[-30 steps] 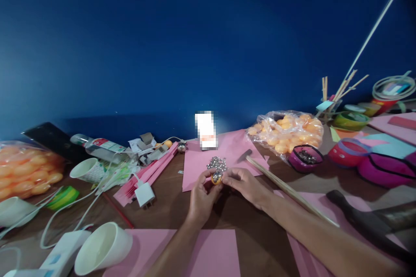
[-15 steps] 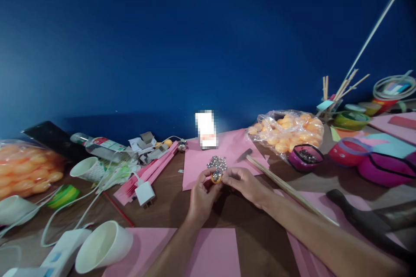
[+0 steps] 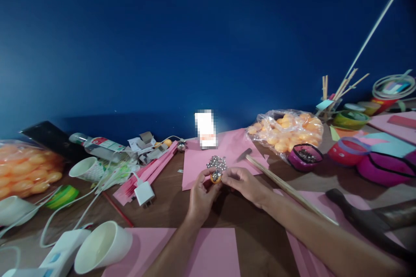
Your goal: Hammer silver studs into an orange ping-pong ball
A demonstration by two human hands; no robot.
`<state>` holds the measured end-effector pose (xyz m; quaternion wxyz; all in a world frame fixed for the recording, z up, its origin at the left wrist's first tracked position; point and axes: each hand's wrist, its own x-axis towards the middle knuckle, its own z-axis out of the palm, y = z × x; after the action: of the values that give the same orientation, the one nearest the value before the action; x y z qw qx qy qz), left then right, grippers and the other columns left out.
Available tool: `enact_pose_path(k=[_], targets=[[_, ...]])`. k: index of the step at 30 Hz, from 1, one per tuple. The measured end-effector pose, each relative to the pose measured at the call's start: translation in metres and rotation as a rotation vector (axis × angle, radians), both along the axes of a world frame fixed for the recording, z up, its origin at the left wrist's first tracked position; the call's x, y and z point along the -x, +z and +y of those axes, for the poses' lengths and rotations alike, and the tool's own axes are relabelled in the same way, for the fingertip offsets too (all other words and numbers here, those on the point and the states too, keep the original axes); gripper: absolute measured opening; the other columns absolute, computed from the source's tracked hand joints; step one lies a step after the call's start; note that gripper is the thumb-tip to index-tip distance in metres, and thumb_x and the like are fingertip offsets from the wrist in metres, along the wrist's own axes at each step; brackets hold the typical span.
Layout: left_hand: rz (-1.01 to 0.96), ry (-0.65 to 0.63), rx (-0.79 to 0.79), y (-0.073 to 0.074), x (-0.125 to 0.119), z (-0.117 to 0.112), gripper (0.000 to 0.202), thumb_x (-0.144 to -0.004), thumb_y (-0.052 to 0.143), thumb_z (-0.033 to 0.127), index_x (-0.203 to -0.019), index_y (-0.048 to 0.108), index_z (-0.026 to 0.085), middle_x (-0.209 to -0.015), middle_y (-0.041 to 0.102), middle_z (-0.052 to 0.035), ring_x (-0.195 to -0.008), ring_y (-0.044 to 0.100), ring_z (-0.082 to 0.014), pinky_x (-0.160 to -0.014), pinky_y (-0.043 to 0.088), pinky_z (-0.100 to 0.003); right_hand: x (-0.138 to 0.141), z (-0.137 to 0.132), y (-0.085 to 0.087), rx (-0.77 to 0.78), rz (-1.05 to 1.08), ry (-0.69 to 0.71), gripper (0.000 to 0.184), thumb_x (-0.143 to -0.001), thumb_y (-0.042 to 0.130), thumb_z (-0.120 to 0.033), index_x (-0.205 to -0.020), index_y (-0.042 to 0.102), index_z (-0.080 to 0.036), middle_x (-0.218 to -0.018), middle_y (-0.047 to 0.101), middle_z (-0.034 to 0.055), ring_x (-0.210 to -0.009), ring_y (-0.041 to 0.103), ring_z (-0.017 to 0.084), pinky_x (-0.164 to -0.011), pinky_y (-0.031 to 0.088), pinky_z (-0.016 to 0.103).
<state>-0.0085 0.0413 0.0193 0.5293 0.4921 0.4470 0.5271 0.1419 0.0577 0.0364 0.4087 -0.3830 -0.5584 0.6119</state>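
Note:
My left hand (image 3: 202,192) is closed round a small orange ball (image 3: 215,178), which looks like a table tennis ball. Its upper side is covered with shiny silver pieces, perhaps thumbtack heads. My right hand (image 3: 245,185) is pinched at the ball's right side. Whatever its fingertips hold, if anything, is too small to make out. Just beyond the ball, a pile of silver pieces (image 3: 218,162) lies on a pink sheet (image 3: 195,160). A small hammer (image 3: 244,154) rests with its head on the sheet, to the right of the pile.
At right stand a bag of orange balls (image 3: 292,132) and a magenta bowl (image 3: 300,162) of small dark bits. Farther left are a silver-covered ball (image 3: 181,146), a white charger (image 3: 144,193), a paper cup (image 3: 104,246) and a power strip (image 3: 61,253). A larger dark hammer (image 3: 354,216) lies near my right forearm.
The view has shifted very slightly. Both hands stay at the ball in nearly the same pose, and nothing else has visibly moved.

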Motion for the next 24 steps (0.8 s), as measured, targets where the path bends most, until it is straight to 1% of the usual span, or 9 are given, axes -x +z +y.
enact_pose_path(k=[5,11,16,19,24], targets=[[-0.013,-0.009,0.011,0.000,0.000,-0.001,0.042,-0.066,0.065,0.025,-0.103,0.048,0.017,-0.093,0.063,-0.0067,-0.084,0.061,-0.0181,-0.075,0.048,-0.030,0.000,-0.001,0.002,0.015,-0.016,-0.004,0.026,-0.071,0.059,-0.041,-0.073,0.058,-0.015,-0.065,0.053,-0.0010,-0.057,0.044,0.009,-0.052,0.033,0.020],[-0.026,-0.002,0.008,-0.002,0.000,0.000,0.039,-0.066,0.065,0.024,-0.100,0.048,0.018,-0.087,0.064,-0.0042,-0.081,0.060,-0.0160,-0.072,0.048,-0.027,0.000,-0.001,-0.001,0.021,-0.044,-0.004,0.027,-0.071,0.059,-0.042,-0.073,0.057,-0.015,-0.063,0.052,-0.0015,-0.054,0.043,0.008,-0.048,0.033,0.020],[-0.007,-0.005,-0.012,-0.004,0.000,0.000,0.038,-0.067,0.064,0.023,-0.100,0.048,0.018,-0.090,0.062,-0.0048,-0.083,0.059,-0.0158,-0.073,0.047,-0.027,0.000,0.000,-0.004,0.026,-0.041,0.004,0.026,-0.071,0.058,-0.041,-0.073,0.056,-0.015,-0.064,0.052,-0.0015,-0.052,0.043,0.007,-0.047,0.034,0.019],[0.017,-0.003,-0.023,-0.006,0.000,0.001,0.037,-0.067,0.063,0.024,-0.100,0.047,0.018,-0.094,0.061,-0.0065,-0.086,0.059,-0.0173,-0.075,0.047,-0.029,-0.001,0.001,-0.006,0.009,-0.055,-0.010,0.027,-0.071,0.058,-0.041,-0.072,0.056,-0.015,-0.063,0.052,-0.0017,-0.049,0.044,0.007,-0.045,0.035,0.019],[0.029,-0.007,-0.061,-0.007,0.000,0.001,0.037,-0.067,0.064,0.025,-0.099,0.048,0.017,-0.100,0.060,-0.0091,-0.089,0.059,-0.0194,-0.078,0.047,-0.032,-0.002,0.003,-0.009,-0.007,-0.053,0.007,0.024,-0.072,0.058,-0.037,-0.069,0.056,-0.014,-0.065,0.056,-0.0003,-0.045,0.044,0.005,-0.042,0.034,0.018]])
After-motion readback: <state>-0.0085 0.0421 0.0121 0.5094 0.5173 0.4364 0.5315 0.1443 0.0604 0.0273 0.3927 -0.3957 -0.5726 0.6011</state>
